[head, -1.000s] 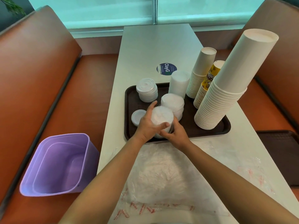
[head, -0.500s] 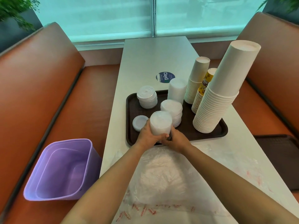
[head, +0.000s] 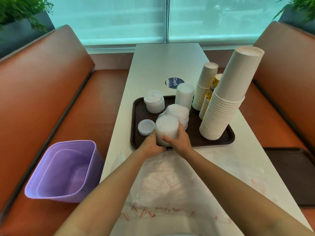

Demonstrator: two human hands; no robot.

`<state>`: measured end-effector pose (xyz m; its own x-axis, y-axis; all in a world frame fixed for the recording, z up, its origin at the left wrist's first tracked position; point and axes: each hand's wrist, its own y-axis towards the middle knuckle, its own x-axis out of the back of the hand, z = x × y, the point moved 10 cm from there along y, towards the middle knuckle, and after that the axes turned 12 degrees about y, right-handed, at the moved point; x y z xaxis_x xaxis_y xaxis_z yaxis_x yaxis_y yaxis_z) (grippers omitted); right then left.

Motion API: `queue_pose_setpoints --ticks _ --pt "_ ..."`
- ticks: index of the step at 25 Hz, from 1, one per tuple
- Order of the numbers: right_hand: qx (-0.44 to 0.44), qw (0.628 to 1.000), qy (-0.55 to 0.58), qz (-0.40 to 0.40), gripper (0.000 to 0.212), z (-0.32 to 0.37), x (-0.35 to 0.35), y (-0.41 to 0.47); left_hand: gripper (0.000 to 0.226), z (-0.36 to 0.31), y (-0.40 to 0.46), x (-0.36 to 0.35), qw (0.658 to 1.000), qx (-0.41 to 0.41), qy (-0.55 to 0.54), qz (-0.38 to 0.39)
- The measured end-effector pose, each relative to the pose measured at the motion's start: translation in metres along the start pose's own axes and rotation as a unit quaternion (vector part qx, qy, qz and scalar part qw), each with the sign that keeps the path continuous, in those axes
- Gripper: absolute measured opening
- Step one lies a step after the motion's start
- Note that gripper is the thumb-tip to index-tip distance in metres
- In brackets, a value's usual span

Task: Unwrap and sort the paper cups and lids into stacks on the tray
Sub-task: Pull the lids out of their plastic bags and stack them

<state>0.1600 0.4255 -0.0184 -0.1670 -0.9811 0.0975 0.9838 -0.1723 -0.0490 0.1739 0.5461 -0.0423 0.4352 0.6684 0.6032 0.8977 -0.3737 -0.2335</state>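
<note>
- Lids (head: pixel 166 129): translucent plastic, nested into a short stack, at the near edge of the brown tray (head: pixel 219 142), about 7 o'clock from tray centre.
- Left hand (head: pixel 150 144) cupped against the stack's lower left side; right hand (head: pixel 179 140) wrapped round its right side, fingers curled and pressed on the plastic. Both closed on the stack; whether its base is down on the tray cannot be told.
- Likely very light and thin-walled: springy under a squeeze, slick, prone to fan apart or slide off one another.
- Best held low, palms on opposite sides near the base, pressure gentle and even; a pinch at the top would probably lift only a few.
- Second lid stack (head: pixel 179 113) touching or just beside at 1 o'clock; single small lid (head: pixel 145 127) at 9 o'clock; room for a sideways knock is scant.
- Tall paper cups (head: pixel 223 106) at 3 o'clock, leaning, well apart from the hands.
- Loose plastic wrap (head: pixel 163 184) at 6 o'clock on the table (head: pixel 163 62), near the forearms.
</note>
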Motion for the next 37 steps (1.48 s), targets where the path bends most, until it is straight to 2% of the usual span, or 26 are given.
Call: queue_pose_setpoints --ticks 2,5,7,9,12,16,18,21,27,29,31,32,34,37 --pt "-0.025 1.000 -0.011 0.012 0.081 -0.014 0.001 -0.001 0.093 0.003 -0.001 0.003 0.998 0.026 -0.046 0.016" --pt "-0.040 0.997 -0.060 0.034 0.072 -0.030 0.000 -0.002 0.093 -0.014 -0.002 0.023 0.988 0.013 -0.142 -0.056" --pt "-0.034 0.988 -0.141 0.054 0.062 -0.033 -0.004 -0.004 0.088 -0.027 -0.003 0.032 0.990 -0.003 -0.103 -0.095" --pt "-0.039 0.985 -0.151 0.068 0.064 -0.034 -0.006 -0.006 0.084 -0.028 -0.001 0.034 0.992 0.005 -0.071 -0.106" --pt "0.002 0.995 -0.088 0.044 0.088 -0.018 -0.003 -0.007 0.072 -0.022 -0.004 0.026 0.991 0.006 -0.102 -0.081" --pt "0.034 0.996 -0.084 0.005 0.098 -0.006 -0.003 -0.011 0.055 -0.016 -0.006 0.017 0.992 0.002 -0.117 -0.048" --pt "0.034 0.998 -0.056 -0.025 0.098 -0.007 0.001 -0.013 0.058 -0.016 -0.007 0.013 0.994 -0.011 -0.101 -0.026" --pt "0.011 0.998 -0.038 -0.056 0.087 -0.010 0.003 -0.012 0.068 -0.009 -0.005 0.006 0.997 -0.029 -0.071 0.001" --pt "-0.045 0.994 -0.087 -0.045 0.081 -0.028 0.007 -0.012 0.071 -0.002 -0.005 -0.002 0.998 -0.047 0.008 0.040" --pt "-0.052 0.991 -0.124 -0.030 0.083 -0.030 0.006 -0.012 0.080 -0.004 -0.003 0.005 0.999 -0.045 -0.014 0.019" --pt "-0.041 0.991 -0.125 -0.031 0.097 -0.028 0.006 -0.013 0.102 -0.005 -0.002 0.018 0.998 -0.026 -0.052 -0.019" --pt "-0.027 0.992 -0.118 -0.038 0.106 -0.024 0.007 -0.013 0.104 -0.010 -0.003 0.024 0.997 -0.021 -0.074 -0.030" --pt "0.018 0.992 -0.107 -0.058 0.115 -0.008 0.011 -0.015 0.100 -0.022 0.000 0.031 0.992 -0.033 -0.116 -0.033" --pt "0.069 0.991 -0.079 -0.079 0.112 0.011 0.013 -0.015 0.079 -0.036 0.003 0.025 0.986 -0.052 -0.158 -0.002"
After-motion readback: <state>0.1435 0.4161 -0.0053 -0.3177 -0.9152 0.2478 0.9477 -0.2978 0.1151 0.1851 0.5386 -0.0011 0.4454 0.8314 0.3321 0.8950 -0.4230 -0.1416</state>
